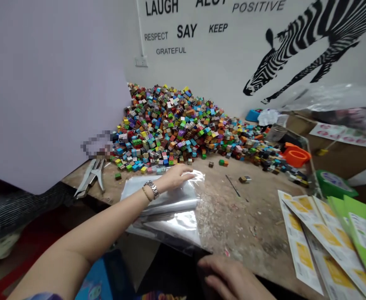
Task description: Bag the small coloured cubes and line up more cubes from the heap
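My left hand (177, 176), with a watch and a bracelet on the wrist, rests on a stack of clear plastic bags (173, 221) at the table's front edge. Its fingers are stretched over the bags' upper right part, apart from each other. Low in the picture, my right hand (229, 275) hovers by the table's front edge with its fingers loosely curled. What its fingers hold, if anything, is hidden. Behind the bags lies a large heap of small colourful cubes (176, 121).
A metal stapler (92, 177) lies at the left, beside a big pale panel (51, 83). On the right are yellow-and-white sheets (327, 233), green packets (362, 229), a green tape roll (336, 183), an orange holder (296, 155) and a cardboard box (333, 146).
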Demonstrator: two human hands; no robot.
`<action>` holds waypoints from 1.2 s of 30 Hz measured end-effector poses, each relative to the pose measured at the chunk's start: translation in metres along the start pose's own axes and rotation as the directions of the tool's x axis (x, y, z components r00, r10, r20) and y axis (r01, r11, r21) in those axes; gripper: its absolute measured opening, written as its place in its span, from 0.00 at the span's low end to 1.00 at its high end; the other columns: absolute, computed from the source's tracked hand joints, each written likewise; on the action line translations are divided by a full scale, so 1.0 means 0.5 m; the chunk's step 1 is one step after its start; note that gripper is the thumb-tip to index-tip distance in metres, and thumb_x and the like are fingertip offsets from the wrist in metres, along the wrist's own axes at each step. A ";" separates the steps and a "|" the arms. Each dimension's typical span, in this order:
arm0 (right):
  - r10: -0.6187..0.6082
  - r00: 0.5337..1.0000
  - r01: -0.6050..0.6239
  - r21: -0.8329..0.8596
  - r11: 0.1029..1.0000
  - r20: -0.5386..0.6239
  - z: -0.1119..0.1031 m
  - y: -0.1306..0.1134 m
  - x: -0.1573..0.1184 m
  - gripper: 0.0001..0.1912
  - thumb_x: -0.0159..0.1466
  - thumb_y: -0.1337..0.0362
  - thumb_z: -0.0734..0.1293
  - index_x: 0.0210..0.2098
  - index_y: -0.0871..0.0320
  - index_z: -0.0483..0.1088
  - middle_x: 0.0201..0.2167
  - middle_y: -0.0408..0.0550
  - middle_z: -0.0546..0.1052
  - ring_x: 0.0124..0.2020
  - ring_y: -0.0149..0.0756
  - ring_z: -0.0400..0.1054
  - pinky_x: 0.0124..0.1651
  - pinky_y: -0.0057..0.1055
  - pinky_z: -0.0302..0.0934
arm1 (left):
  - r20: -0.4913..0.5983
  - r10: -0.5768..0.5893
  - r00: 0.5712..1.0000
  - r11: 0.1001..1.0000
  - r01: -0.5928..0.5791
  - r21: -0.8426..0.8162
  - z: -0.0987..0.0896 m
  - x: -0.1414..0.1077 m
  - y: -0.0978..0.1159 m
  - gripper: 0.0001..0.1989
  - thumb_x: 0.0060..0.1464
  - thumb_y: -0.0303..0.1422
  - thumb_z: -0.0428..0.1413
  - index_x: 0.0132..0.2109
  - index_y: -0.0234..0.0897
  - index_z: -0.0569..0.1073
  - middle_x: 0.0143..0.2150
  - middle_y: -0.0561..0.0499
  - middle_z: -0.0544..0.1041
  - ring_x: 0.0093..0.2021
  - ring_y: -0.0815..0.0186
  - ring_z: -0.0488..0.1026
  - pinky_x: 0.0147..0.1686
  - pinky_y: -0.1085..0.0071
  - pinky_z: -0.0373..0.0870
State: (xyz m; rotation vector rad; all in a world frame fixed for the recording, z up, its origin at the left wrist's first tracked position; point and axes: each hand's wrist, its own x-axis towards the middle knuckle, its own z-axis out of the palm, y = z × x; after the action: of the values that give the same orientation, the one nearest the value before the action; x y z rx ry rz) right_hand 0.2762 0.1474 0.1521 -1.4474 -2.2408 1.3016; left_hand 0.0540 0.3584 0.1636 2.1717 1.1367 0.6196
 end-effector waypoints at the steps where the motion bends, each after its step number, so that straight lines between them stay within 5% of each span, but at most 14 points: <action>1: -0.001 1.000 0.001 -0.011 1.000 -0.006 -0.014 -0.007 0.005 0.17 0.67 0.59 0.60 0.49 0.49 0.77 0.48 0.47 0.81 0.49 0.40 0.74 0.53 0.33 0.66 | -0.021 -0.049 0.999 0.985 0.044 -0.166 0.004 0.010 0.009 0.17 0.61 0.43 0.53 0.45 0.35 0.77 0.47 0.44 0.78 0.49 0.58 0.73 0.51 0.62 0.68; 5: -0.005 0.993 0.000 -0.045 0.999 -0.117 -0.068 -0.013 0.032 0.16 0.67 0.56 0.60 0.47 0.48 0.77 0.47 0.48 0.81 0.49 0.43 0.74 0.53 0.39 0.66 | -0.006 -0.213 0.977 0.761 0.162 -0.629 0.042 0.041 0.032 0.18 0.54 0.46 0.59 0.38 0.34 0.76 0.40 0.47 0.77 0.41 0.64 0.73 0.39 0.70 0.69; 10: -0.053 0.936 0.024 -0.089 0.996 -0.347 -0.161 0.025 0.113 0.20 0.67 0.53 0.60 0.51 0.53 0.75 0.50 0.54 0.80 0.49 0.46 0.74 0.53 0.42 0.67 | 0.049 -0.343 0.938 0.537 0.239 -0.809 0.097 0.055 0.012 0.21 0.45 0.47 0.66 0.34 0.33 0.72 0.33 0.49 0.72 0.33 0.70 0.70 0.33 0.73 0.68; 16: -0.118 0.811 -0.038 -0.253 0.967 -0.573 -0.304 0.101 0.292 0.26 0.64 0.52 0.64 0.58 0.58 0.70 0.59 0.58 0.74 0.59 0.50 0.69 0.60 0.47 0.63 | 0.073 -0.337 0.939 0.527 0.252 -0.812 0.120 0.056 -0.008 0.21 0.45 0.48 0.65 0.34 0.34 0.70 0.31 0.53 0.69 0.30 0.73 0.67 0.32 0.75 0.65; 21: -0.259 0.741 -0.049 -0.435 0.899 -0.619 -0.424 0.077 0.443 0.33 0.66 0.50 0.64 0.64 0.65 0.64 0.63 0.62 0.68 0.65 0.48 0.61 0.67 0.43 0.54 | 0.073 -0.368 0.927 0.533 0.275 -0.801 0.121 0.056 -0.005 0.22 0.45 0.49 0.63 0.37 0.34 0.72 0.33 0.52 0.69 0.31 0.71 0.67 0.32 0.74 0.65; 23: -0.287 0.740 -0.057 -0.482 0.874 -0.608 -0.462 0.053 0.501 0.35 0.67 0.48 0.63 0.65 0.65 0.63 0.65 0.61 0.66 0.67 0.48 0.59 0.68 0.42 0.51 | 0.075 -0.384 0.920 0.526 0.285 -0.801 0.117 0.056 -0.002 0.23 0.45 0.50 0.63 0.38 0.34 0.73 0.34 0.52 0.69 0.33 0.69 0.67 0.33 0.73 0.66; 29: -0.127 0.854 -0.166 -0.495 0.853 -0.505 -0.532 -0.010 0.639 0.45 0.64 0.36 0.59 0.71 0.58 0.54 0.69 0.62 0.60 0.68 0.54 0.56 0.67 0.45 0.52 | 0.095 -0.443 0.892 0.442 0.309 -0.842 0.107 0.058 0.003 0.25 0.43 0.50 0.65 0.40 0.35 0.74 0.38 0.49 0.70 0.39 0.66 0.68 0.35 0.72 0.68; 36: -0.026 0.908 -0.275 -0.644 0.714 -0.418 -0.565 -0.025 0.693 0.43 0.62 0.41 0.62 0.71 0.52 0.53 0.66 0.57 0.64 0.61 0.52 0.66 0.59 0.40 0.61 | 0.090 -0.494 0.865 0.415 0.326 -0.849 0.106 0.066 0.001 0.26 0.42 0.51 0.65 0.41 0.35 0.76 0.39 0.48 0.71 0.39 0.64 0.69 0.35 0.69 0.71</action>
State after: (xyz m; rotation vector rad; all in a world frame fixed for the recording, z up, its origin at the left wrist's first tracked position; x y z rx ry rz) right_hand 0.2471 0.5871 0.2298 -1.8967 -2.4533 0.0688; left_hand 0.1056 0.3704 0.1305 0.9348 1.0673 0.9015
